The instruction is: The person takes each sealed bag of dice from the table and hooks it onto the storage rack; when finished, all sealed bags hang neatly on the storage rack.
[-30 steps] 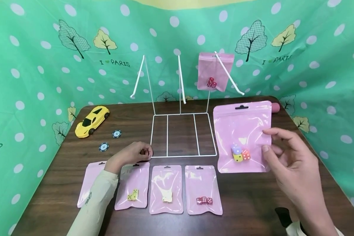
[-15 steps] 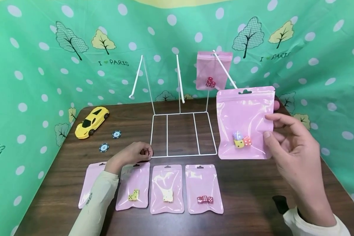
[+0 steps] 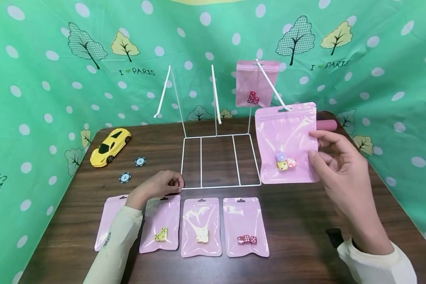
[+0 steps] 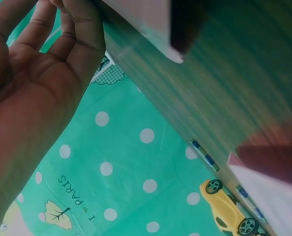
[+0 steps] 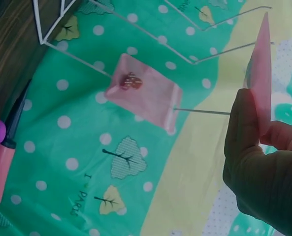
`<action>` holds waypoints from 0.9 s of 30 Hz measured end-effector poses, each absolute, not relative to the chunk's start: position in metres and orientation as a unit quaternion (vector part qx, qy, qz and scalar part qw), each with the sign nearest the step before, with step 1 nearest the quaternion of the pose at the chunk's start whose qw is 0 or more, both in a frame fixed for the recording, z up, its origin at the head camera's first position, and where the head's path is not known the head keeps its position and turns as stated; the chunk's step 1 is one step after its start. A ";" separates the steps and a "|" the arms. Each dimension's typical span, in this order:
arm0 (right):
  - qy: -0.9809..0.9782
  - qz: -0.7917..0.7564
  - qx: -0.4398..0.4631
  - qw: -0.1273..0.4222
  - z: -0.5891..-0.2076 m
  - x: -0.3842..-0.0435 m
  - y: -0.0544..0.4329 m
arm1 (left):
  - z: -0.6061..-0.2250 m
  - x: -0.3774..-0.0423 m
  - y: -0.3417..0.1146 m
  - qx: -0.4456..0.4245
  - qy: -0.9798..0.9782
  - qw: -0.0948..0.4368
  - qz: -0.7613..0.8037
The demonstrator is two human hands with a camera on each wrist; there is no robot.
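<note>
My right hand (image 3: 344, 169) pinches the right edge of a pink zip bag (image 3: 287, 132) between thumb and fingers. Purple, yellow and reddish dice (image 3: 282, 163) show through its front. The bag's hang hole overlaps the tip of the right hook (image 3: 272, 86) of a white wire rack (image 3: 220, 186). Seen edge-on in the right wrist view, the held bag (image 5: 262, 78) stands upright from the fingers. Farther back on that hook hangs another pink bag (image 3: 258, 79) with red dice. Fingers curled, my left hand (image 3: 159, 183) grips the rack's front left corner.
Several pink bags lie in a row before the rack, holding yellow dice (image 3: 161, 234), white dice (image 3: 202, 235) and red dice (image 3: 247, 240). My left sleeve partly covers the leftmost bag (image 3: 108, 221). A yellow toy car (image 3: 110, 148), two poker chips (image 3: 125, 177) and a pink cylinder (image 3: 327, 125) lie farther back.
My right hand has lifted the bag with the mixed dice and moved it away, then left, bringing its hole to the right hook's tip. The left hand has stayed at the rack corner.
</note>
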State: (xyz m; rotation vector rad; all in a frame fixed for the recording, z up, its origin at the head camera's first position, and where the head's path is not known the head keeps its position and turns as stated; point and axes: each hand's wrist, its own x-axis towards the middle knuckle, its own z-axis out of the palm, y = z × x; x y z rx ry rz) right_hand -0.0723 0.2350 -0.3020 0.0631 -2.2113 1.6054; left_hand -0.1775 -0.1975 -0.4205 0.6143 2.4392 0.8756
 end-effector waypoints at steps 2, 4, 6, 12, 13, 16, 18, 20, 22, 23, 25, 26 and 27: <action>-0.807 0.548 0.016 0.220 -0.304 -0.082 0.225 | -0.422 -0.192 -0.205 0.236 0.887 0.238 0.318; -0.826 0.510 0.009 0.239 -0.307 -0.092 0.216 | -0.423 -0.207 -0.213 0.249 0.883 0.239 0.316; -0.846 0.465 0.003 0.259 -0.311 -0.104 0.206 | -0.425 -0.222 -0.220 0.260 0.881 0.241 0.314; -0.854 0.429 -0.002 0.292 -0.321 -0.144 0.179 | -0.430 -0.265 -0.240 0.284 0.872 0.252 0.310; -0.853 0.432 0.001 0.294 -0.321 -0.148 0.179 | -0.430 -0.265 -0.240 0.283 0.872 0.252 0.310; -0.849 0.437 0.005 0.296 -0.320 -0.162 0.178 | -0.429 -0.265 -0.241 0.281 0.872 0.254 0.310; -0.848 0.439 0.006 0.297 -0.318 -0.171 0.178 | -0.429 -0.265 -0.241 0.281 0.872 0.254 0.310; -0.849 0.442 0.005 0.291 -0.317 -0.180 0.177 | -0.429 -0.265 -0.241 0.281 0.873 0.253 0.309; -0.849 0.448 -0.002 0.279 -0.315 -0.188 0.177 | -0.428 -0.265 -0.241 0.281 0.874 0.251 0.308; -0.849 0.452 -0.007 0.273 -0.314 -0.192 0.177 | -0.428 -0.265 -0.241 0.282 0.874 0.251 0.308; -0.850 0.457 -0.021 0.260 -0.313 -0.198 0.178 | -0.428 -0.266 -0.240 0.283 0.873 0.251 0.307; -0.849 0.462 -0.025 0.256 -0.313 -0.201 0.179 | -0.428 -0.266 -0.240 0.283 0.873 0.251 0.307; -0.847 0.465 -0.029 0.254 -0.312 -0.204 0.179 | -0.428 -0.266 -0.240 0.283 0.873 0.252 0.307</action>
